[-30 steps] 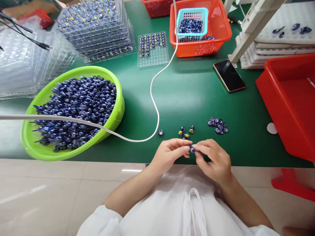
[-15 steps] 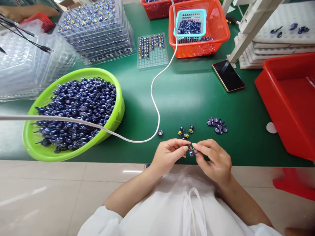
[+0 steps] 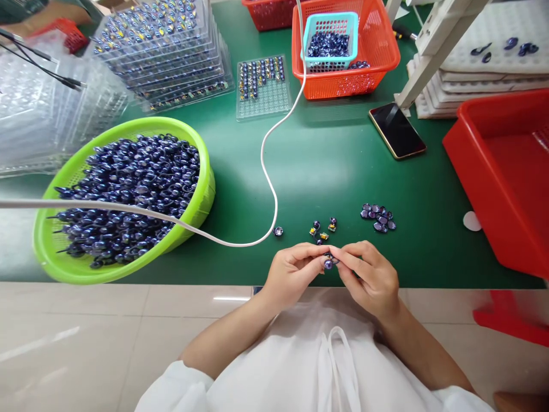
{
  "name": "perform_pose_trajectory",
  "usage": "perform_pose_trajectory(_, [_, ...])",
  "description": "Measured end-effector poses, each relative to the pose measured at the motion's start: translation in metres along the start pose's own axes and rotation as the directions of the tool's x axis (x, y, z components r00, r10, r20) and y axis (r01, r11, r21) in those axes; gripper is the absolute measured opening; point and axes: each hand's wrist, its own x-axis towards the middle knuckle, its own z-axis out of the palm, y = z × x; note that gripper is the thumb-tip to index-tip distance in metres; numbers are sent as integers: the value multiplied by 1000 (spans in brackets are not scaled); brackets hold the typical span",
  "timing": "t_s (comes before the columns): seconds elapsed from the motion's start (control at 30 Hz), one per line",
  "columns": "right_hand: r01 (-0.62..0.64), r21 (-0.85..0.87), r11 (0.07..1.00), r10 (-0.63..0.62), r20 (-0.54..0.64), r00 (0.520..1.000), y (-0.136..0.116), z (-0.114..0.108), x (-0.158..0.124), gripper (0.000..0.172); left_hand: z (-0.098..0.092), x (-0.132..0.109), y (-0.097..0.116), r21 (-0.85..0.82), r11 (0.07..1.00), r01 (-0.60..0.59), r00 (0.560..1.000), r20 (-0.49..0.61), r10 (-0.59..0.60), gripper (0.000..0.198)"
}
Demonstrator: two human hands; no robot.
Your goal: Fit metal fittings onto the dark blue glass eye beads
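Note:
Near the table's front edge, my left hand (image 3: 291, 272) pinches a small dark blue shiny piece (image 3: 328, 264) with a round bead on it. My right hand (image 3: 371, 277) grips the same piece from the other side, its fingertips closed on it and close to the left ones. Just beyond the fingers lie several pieces with yellow stones (image 3: 324, 235). A single round piece (image 3: 278, 231) rests left of these. Flat dark oval pieces (image 3: 380, 217) form a small group to the right.
A green basket (image 3: 208, 191) full of dark pieces stands left, crossed by a white cable (image 3: 270, 177). Behind are stacked clear trays (image 3: 171, 63), a part-filled tray (image 3: 274, 103) and an orange basket (image 3: 377, 63). A phone (image 3: 398, 131) and red bin (image 3: 480, 171) are right. Someone's arm shows top left.
My right hand has moved slightly left, closer to my left fingertips. The bead on the held piece has shifted left and a little up.

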Motion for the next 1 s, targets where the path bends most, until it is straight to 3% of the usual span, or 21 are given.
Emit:
perform_pose_trajectory(0.23, [15,-58,998,-16,-21,1000,-2,3,3,53,0,-2,-4,222,946,-237,970,2,243,22])
perform_pose_trajectory(0.47, [-20,-71,997,17,-38,999,-4,5,2,48,2,-3,-9,347,824,-448,884,36,465,30])
perform_pose_trajectory(0.7, [7,-88,996,-7,-9,1000,-3,3,3,44,0,-3,-8,359,800,-481,869,71,490,34])
perform_pose_trajectory(1.0, [61,-142,988,-54,58,997,-1,0,2,44,-4,0,-8,264,884,-386,922,84,378,30])
